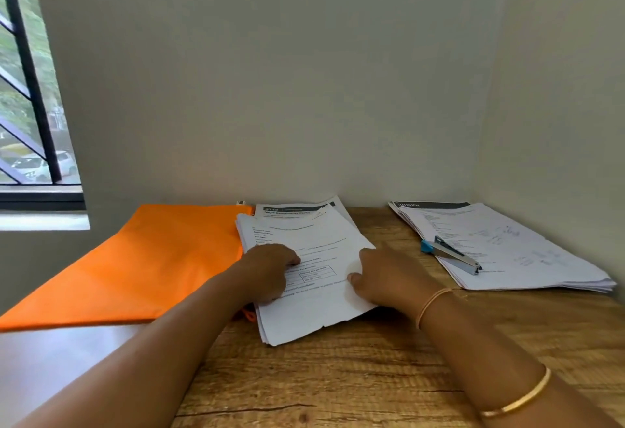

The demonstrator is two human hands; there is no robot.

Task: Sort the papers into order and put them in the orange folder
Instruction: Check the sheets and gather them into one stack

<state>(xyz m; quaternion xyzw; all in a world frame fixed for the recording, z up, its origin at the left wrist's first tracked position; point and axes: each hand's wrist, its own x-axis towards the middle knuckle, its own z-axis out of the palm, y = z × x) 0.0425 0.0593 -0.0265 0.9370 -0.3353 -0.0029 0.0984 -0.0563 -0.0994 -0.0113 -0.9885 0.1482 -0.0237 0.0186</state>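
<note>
A stack of printed papers point(314, 234) lies in the middle of the wooden table point(338, 377), its sheets slightly fanned. My left hand point(270, 270) rests on the stack's left side with fingers curled down onto the top sheet. My right hand point(389, 278) lies on the stack's right edge, thumb on top of the sheet and fingers at the edge; whether they grip it is unclear. The orange folder point(142, 265) lies flat to the left, its right edge under the stack. A second paper pile point(527, 251) sits at the right.
A blue and silver stapler point(451, 255) lies on the right pile. The table stands in a corner, with walls behind and to the right. A window point(30, 96) is at the left. An orange cord point(249, 315) pokes out below the stack.
</note>
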